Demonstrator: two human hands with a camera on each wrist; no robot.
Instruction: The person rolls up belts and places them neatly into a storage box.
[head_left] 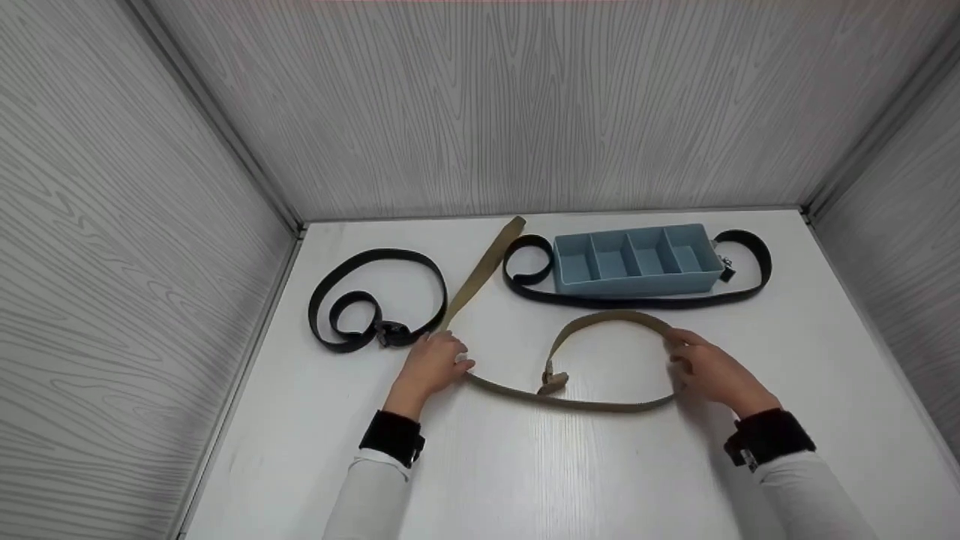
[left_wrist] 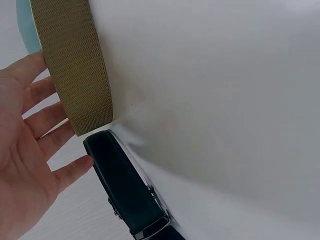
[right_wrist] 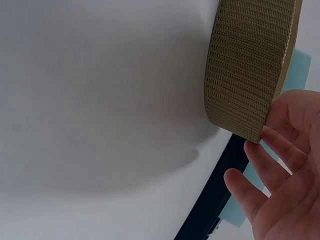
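Observation:
A tan woven belt (head_left: 592, 406) stands on its edge on the white table, its right part curved into a loop. Its buckle (head_left: 553, 381) sits on the inner side of this loop, and its free end (head_left: 501, 244) stretches away to the back. My left hand (head_left: 433, 366) touches the belt's left bend with fairly straight, spread fingers; in the left wrist view the strap (left_wrist: 72, 65) hides some fingertips. At the loop's right side, my right hand (head_left: 712, 373) touches the strap (right_wrist: 247, 65) with loosely bent fingers, partly behind its edge.
Left of the tan belt lies a coiled black belt (head_left: 375, 255) with its buckle (head_left: 391, 332) near my left hand. Behind the loop stands a blue four-compartment tray (head_left: 637, 286), with another black belt (head_left: 615, 303) running along its front. Grey wood-grain walls (head_left: 480, 112) enclose the table.

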